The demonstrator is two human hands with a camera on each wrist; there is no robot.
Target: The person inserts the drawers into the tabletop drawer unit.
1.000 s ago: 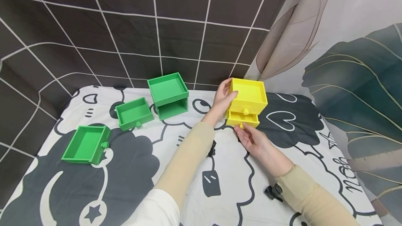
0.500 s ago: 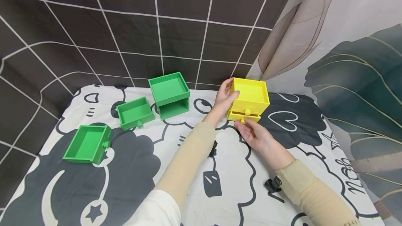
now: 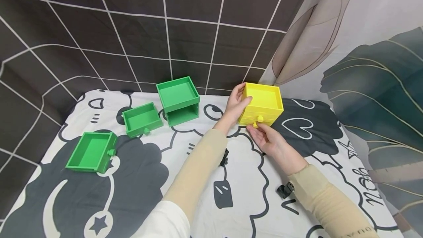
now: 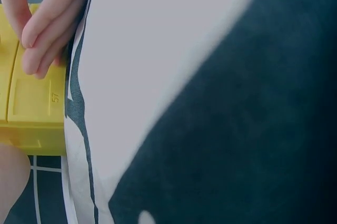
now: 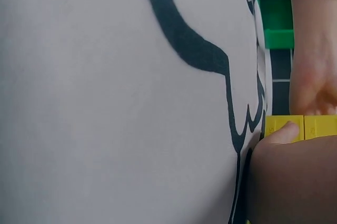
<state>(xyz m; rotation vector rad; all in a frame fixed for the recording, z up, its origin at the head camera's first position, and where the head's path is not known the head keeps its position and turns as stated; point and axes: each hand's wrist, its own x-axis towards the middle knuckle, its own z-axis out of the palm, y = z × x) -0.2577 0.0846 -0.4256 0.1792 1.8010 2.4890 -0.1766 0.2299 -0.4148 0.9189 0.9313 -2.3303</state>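
Observation:
A small yellow drawer cabinet (image 3: pixel 263 98) stands toward the back right, with two drawers flush in its front. My left hand (image 3: pixel 233 107) holds it by the left side, its thumb over the top rim. At the lower front, my right hand (image 3: pixel 266 140) pinches the lower drawer's knob (image 3: pixel 255 124) between thumb and fingers. In the left wrist view the right hand (image 4: pixel 50 29) shows at the front of the yellow cabinet (image 4: pixel 37 97). The right wrist view shows one of its fingertips (image 5: pixel 287 132) against the yellow front.
A green cabinet frame (image 3: pixel 178 100) with an open compartment stands left of the yellow one. Two loose green drawers, one beside it (image 3: pixel 142 119) and one farther left (image 3: pixel 91 152), lie on the patterned cloth (image 3: pixel 185 150). A dark gridded curtain (image 3: pixel 138 28) hangs behind.
The lower yellow drawer has slid inward from partly out to flush with the front, the right hand moving with it. My left hand keeps its hold on the cabinet. The green pieces stay put.

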